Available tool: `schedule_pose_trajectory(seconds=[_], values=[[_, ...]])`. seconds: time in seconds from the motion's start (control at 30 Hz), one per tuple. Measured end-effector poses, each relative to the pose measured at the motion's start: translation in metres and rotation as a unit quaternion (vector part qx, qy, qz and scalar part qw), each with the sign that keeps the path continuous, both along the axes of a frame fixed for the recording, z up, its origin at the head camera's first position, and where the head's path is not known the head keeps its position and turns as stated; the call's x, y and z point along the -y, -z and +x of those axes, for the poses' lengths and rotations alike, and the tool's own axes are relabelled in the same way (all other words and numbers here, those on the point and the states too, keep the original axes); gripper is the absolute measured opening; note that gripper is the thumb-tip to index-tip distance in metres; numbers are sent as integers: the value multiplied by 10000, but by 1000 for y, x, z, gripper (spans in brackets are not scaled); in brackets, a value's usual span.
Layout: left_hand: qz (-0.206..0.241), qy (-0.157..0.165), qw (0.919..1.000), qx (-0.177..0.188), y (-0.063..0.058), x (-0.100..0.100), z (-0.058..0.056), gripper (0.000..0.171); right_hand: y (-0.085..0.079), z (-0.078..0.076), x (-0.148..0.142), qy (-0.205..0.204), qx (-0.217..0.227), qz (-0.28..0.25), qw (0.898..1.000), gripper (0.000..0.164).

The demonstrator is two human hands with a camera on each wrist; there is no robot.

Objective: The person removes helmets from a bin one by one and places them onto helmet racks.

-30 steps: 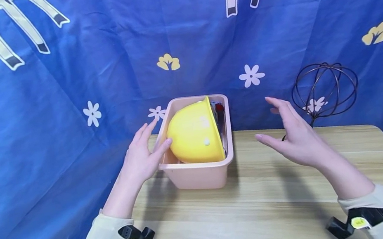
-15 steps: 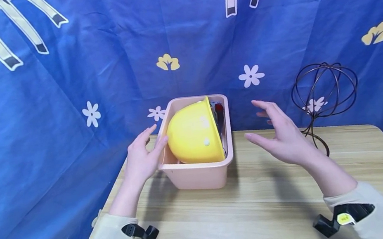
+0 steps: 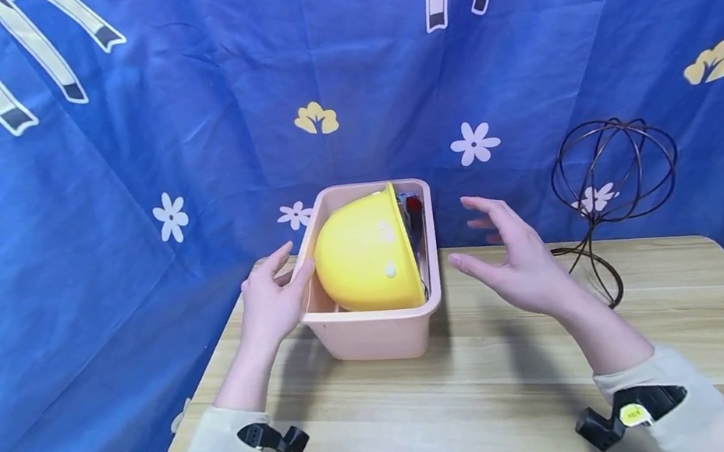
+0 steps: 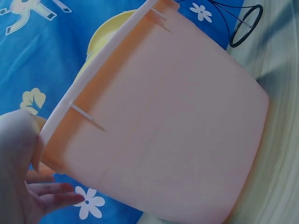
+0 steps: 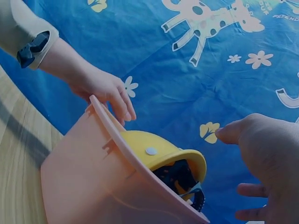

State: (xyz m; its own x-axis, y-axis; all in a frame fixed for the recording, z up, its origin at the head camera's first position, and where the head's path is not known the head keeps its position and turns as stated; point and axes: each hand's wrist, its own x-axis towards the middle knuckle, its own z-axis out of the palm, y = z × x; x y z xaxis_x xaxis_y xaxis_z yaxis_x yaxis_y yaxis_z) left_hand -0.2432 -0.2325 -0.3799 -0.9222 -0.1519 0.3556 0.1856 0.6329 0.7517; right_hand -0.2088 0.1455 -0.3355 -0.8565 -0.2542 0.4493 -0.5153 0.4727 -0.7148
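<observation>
Blue cloth (image 3: 377, 97), printed with animals, white flowers and yellow leaves, hangs behind the table (image 3: 408, 424), which has a pale wood-grain top. The pink bin (image 3: 373, 339) stands upright on the table near its far left corner. The dark wire whisk (image 3: 593, 220), its looped head uppermost, stands near the far edge, between the bin and the far right corner. The yellow hard hat (image 3: 363, 257) rests on its side within the bin, its opening toward the bin's right wall; dark straps show inside it. The left hand (image 3: 269, 301) is at the bin's left rim: thumb over the rim, fingers loosely extended outside the wall. The right hand (image 3: 516, 257), between bin and whisk, is apart from both; its fingers and thumb are spread, holding nothing. Each sleeve bears a black wrist camera (image 3: 275, 439). A red-topped dark object (image 3: 413, 206) lies beside the hat; its kind is unclear.
</observation>
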Motion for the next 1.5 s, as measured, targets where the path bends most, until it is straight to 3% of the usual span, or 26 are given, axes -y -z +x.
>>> schedule_pose_trajectory(seconds=[0.2,0.37,0.67,1.03,1.5], values=[[311,-16,9995,-82,1,-3,0,54,1,-1,2,-131,-38,-259,9996,73],[384,-77,9992,51,0,-5,0,50,2,-3,3,-167,-1,-391,9991,71],[194,-269,9991,256,3,-2,3,37,8,-14,8,-522,432,-938,9933,60],[633,-409,9961,466,7,-4,9,36,16,-28,13,-939,982,-1408,9807,53],[685,-239,9961,504,5,-2,5,37,16,-43,29,-1062,1151,-1341,9785,49]])
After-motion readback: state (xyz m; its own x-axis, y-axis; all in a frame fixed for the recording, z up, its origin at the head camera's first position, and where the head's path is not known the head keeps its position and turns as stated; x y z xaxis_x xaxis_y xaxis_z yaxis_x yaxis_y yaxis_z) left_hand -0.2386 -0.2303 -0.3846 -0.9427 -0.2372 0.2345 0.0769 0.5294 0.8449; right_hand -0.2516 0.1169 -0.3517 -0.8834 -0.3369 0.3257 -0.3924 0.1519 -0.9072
